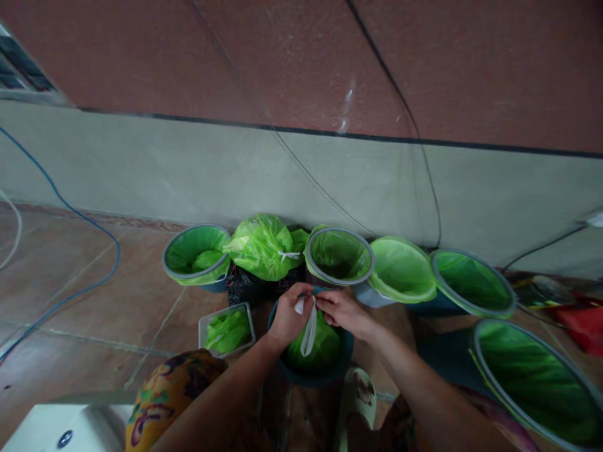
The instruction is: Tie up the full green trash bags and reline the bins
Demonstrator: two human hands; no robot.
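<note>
Between my knees stands a dark teal bin [347,365] with a full green garbage bag [325,345] inside it. White drawstring [309,333] loops hang from the gathered top of the bag. My left hand [292,317] is closed on the drawstring at the bag's neck. Close beside it, my right hand [343,311] has its fingers pinched together at the same gathered spot; the exact piece they grip is partly hidden. To the left, a clear plastic container [203,333] holds folded green bags [228,329].
Along the wall stand several bins lined with green bags, among them a bin [198,254], a bin [339,251] and a bin [473,282]. A tied green bag [264,245] rests on a black bag [252,289]. A blue cable [101,232] crosses the floor at left.
</note>
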